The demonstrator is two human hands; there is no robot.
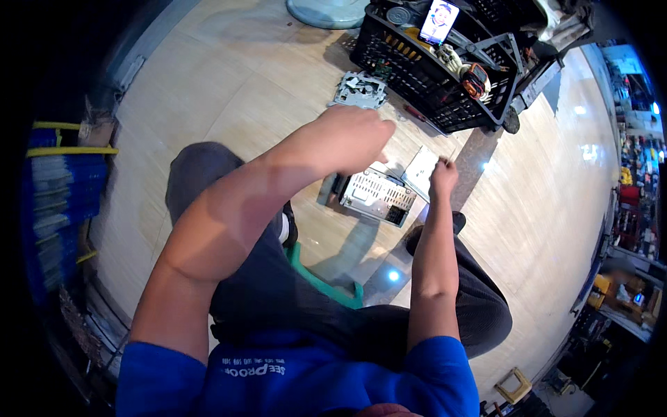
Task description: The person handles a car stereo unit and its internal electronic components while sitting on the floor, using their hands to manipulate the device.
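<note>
A silver metal case (379,192) with rows of slots, like the housing of an electronic unit, rests on the floor in front of me. Just beyond its far edge is my left hand (358,137), its fingers curled in; what they hold, if anything, is hidden. On the other side, my right hand (443,178) grips the edge of a flat, pale metal panel (419,169), tilted beside the case. A thin sliver sticks up by the right fingers, too small to name. Farther off lies a cut-out metal plate (359,90), partly behind my left hand.
A black plastic crate (424,90) holds tools, a lit phone (439,22) and an orange-edged meter (475,80). A red-handled tool (415,112) lies by its base. Part of a green stool (319,280) shows between my legs. Blue stacked items (59,201) stand left.
</note>
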